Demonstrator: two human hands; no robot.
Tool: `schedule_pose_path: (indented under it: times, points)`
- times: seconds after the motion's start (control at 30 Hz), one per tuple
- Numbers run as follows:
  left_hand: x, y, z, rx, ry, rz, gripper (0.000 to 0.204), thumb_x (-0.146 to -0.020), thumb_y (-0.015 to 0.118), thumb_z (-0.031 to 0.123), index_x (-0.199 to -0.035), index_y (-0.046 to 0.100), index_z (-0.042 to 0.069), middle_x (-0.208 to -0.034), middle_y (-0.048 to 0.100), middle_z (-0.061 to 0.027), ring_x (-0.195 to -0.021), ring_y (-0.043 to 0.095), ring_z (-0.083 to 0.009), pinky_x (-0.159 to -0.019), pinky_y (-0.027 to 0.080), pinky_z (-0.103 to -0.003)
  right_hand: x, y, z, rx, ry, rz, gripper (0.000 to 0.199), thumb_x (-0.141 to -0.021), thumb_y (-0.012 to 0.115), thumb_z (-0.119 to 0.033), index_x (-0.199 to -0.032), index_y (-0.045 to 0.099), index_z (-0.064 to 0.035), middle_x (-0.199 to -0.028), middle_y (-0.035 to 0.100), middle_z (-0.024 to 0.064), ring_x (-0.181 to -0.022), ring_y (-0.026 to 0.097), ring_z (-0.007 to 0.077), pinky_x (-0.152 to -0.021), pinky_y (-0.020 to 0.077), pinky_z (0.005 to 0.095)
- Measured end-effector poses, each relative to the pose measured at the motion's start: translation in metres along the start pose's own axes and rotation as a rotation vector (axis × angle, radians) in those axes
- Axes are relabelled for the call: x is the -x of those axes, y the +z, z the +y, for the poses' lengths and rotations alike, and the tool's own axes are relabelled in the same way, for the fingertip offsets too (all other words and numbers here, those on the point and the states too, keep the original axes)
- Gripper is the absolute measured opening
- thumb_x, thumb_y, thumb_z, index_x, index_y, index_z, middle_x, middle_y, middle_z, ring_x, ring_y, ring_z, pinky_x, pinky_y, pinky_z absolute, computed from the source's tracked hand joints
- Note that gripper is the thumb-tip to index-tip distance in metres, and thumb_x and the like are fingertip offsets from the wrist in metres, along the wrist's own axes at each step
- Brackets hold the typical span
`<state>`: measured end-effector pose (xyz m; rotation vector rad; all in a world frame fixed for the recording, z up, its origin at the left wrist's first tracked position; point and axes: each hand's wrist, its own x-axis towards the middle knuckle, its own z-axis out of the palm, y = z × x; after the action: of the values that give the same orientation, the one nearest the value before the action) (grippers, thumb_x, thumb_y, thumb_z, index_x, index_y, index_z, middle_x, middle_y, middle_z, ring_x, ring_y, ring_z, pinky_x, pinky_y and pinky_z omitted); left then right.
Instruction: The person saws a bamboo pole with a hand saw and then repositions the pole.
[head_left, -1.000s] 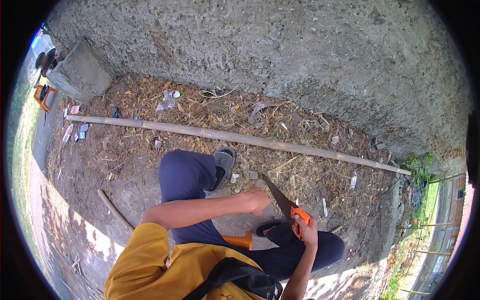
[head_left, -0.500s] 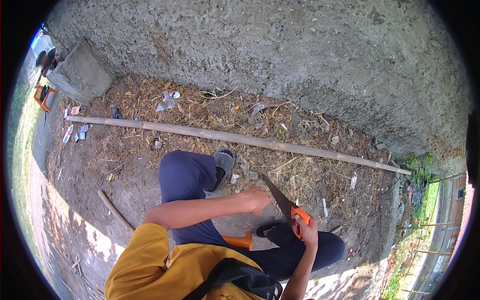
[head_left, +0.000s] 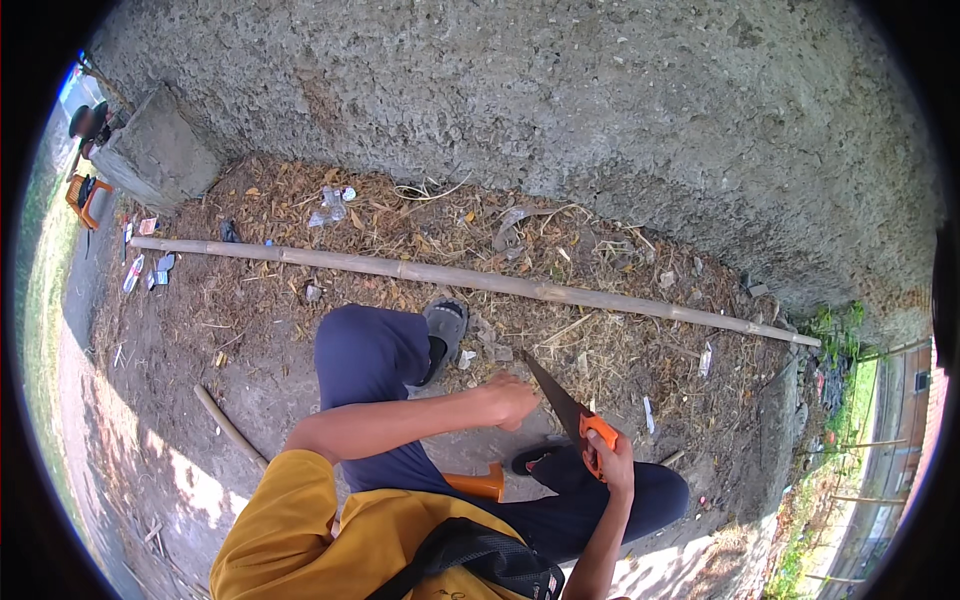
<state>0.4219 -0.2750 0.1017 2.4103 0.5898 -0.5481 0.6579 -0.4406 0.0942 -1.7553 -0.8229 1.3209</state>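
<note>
My right hand (head_left: 612, 462) grips the orange handle of a hand saw (head_left: 560, 405). Its dark blade points up and to the left, over the ground in front of my knees. My left hand (head_left: 510, 398) reaches across from the left with fingers curled, right beside the blade's far end, and nothing shows in it. I am squatting, with a grey sandal (head_left: 445, 322) on the forward foot. A long bamboo pole (head_left: 480, 280) lies across the ground beyond my feet, apart from both hands.
A rough concrete wall (head_left: 560, 120) rises behind the pole. Dry leaves and litter cover the dirt. A concrete block (head_left: 160, 150) stands at far left. A short stick (head_left: 228, 425) lies at my left. An orange object (head_left: 482, 485) sits between my legs.
</note>
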Motion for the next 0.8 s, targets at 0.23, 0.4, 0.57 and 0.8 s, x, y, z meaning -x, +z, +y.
schedule_pose_path:
  times: [0.23,0.4,0.57,0.8]
  points:
    - [-0.001,0.000,0.001,-0.011,-0.008,-0.019,0.035,-0.084,0.061,0.017,-0.115,0.063,0.002,-0.112,0.068,-0.0220,-0.111,0.065,-0.0387,-0.095,0.049,-0.051,-0.001,-0.001,0.002,-0.002,-0.014,0.001,0.025,-0.095,0.068,-0.022,-0.102,0.067,0.0021,-0.062,0.058,0.0015,-0.049,0.053,0.0085,-0.044,0.0389,0.0244]
    - [-0.001,-0.001,0.003,0.010,-0.017,-0.029,0.037,-0.085,0.064,0.019,-0.117,0.062,0.002,-0.116,0.067,-0.0222,-0.114,0.064,-0.0385,-0.097,0.048,-0.052,-0.003,-0.003,0.008,-0.017,-0.025,-0.002,0.024,-0.095,0.069,-0.022,-0.099,0.067,0.0013,-0.063,0.058,0.0014,-0.052,0.054,0.0086,-0.047,0.0407,0.0248]
    - [-0.001,0.004,0.002,0.009,-0.030,0.012,0.036,-0.082,0.066,0.017,-0.115,0.066,0.003,-0.117,0.068,-0.0191,-0.115,0.065,-0.0367,-0.096,0.049,-0.051,-0.002,-0.001,0.005,-0.026,-0.010,0.000,0.023,-0.094,0.069,-0.022,-0.095,0.066,0.0006,-0.063,0.059,0.0014,-0.052,0.055,0.0091,-0.048,0.0414,0.0250]
    - [0.003,-0.007,0.007,0.029,-0.056,-0.001,0.036,-0.079,0.066,0.013,-0.113,0.070,0.004,-0.120,0.070,-0.0166,-0.116,0.065,-0.0341,-0.095,0.051,-0.048,-0.001,-0.002,0.002,-0.029,-0.005,0.003,0.022,-0.094,0.069,-0.021,-0.095,0.065,0.0004,-0.063,0.058,0.0010,-0.053,0.055,0.0093,-0.049,0.0422,0.0253]
